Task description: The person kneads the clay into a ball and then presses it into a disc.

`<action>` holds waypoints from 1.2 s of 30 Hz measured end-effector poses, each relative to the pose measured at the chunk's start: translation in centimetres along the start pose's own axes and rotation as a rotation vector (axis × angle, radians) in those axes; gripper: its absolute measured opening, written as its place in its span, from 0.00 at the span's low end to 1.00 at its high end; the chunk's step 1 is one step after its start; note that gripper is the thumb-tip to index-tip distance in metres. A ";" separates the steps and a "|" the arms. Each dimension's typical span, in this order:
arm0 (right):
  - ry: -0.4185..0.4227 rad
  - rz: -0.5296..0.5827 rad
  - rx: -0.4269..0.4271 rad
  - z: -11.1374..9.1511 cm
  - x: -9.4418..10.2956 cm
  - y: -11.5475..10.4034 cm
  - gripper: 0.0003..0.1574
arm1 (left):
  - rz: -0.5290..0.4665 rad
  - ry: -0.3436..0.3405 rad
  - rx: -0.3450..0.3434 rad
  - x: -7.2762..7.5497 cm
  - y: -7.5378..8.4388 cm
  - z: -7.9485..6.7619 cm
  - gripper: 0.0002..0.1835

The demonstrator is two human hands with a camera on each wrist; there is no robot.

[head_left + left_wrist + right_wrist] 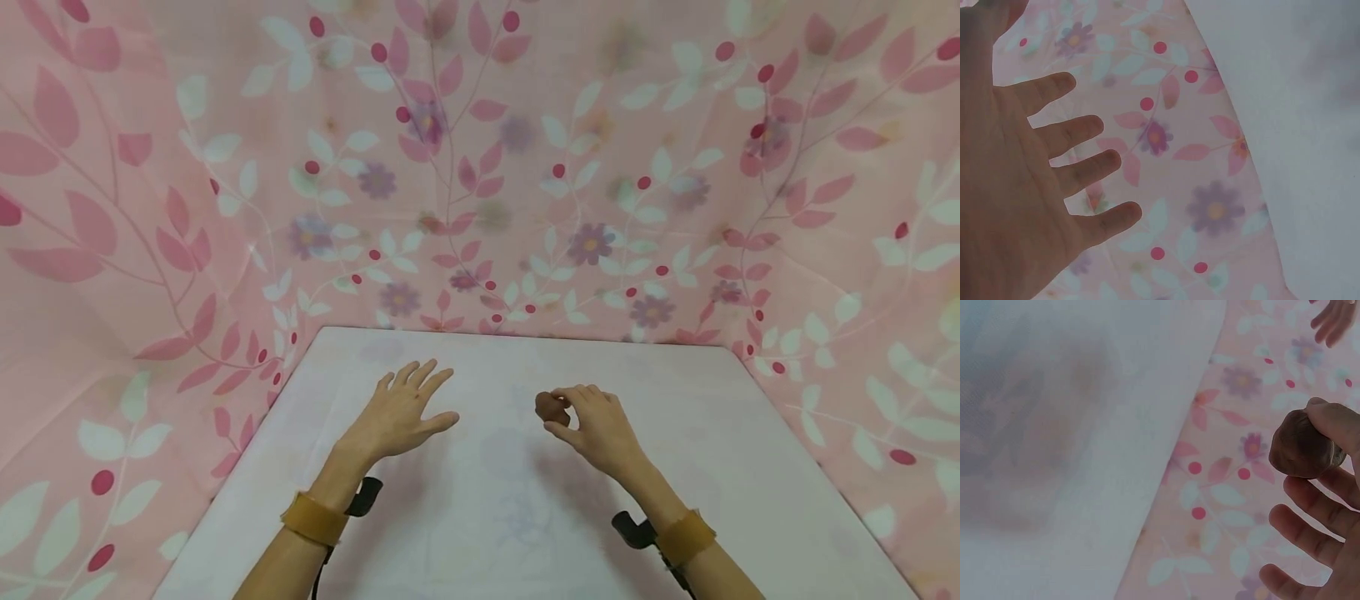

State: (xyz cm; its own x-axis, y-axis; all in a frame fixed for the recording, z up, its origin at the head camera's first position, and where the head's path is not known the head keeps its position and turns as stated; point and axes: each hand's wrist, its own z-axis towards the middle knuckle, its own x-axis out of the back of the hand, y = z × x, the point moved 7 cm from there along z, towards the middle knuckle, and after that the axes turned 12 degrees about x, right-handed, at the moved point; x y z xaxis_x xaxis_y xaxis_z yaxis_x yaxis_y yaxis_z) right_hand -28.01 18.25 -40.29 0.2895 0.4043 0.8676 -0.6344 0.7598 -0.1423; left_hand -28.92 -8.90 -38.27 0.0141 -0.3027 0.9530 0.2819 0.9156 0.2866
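Note:
My right hand [602,427] pinches a small brown rounded lump [551,408] between thumb and fingers, above the white tabletop [495,517]. In the right wrist view the lump [1300,447] looks smooth and slightly shiny, with uneven sides; its exact kind I cannot tell. The thumb [1335,422] presses on its top side, and the lower fingers are spread apart. Over the left half of the table hovers my left hand [397,419], fingers spread and nothing held. The left wrist view shows its palm [1016,181] with the fingers stretched out.
Pink floral cloth [480,208] hangs behind the table and along both sides. Each wrist wears a tan strap, the left strap [315,518] and the right strap [686,538], with a small black camera on it. Shadows of both arms fall on the tabletop.

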 end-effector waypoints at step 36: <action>0.122 0.018 0.098 1.0 4.0 -3.3 0.31 | -1.950 -0.315 0.060 -7.3 1.0 1.6 0.37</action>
State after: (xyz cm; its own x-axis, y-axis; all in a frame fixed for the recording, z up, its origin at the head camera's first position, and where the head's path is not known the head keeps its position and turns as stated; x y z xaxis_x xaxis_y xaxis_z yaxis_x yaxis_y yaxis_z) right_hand -25.46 16.83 -35.85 0.3587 0.4811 0.7999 -0.7053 0.7011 -0.1054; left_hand -30.25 -5.33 -44.80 -0.3631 -0.6900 -0.6261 -0.3257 -0.5356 0.7791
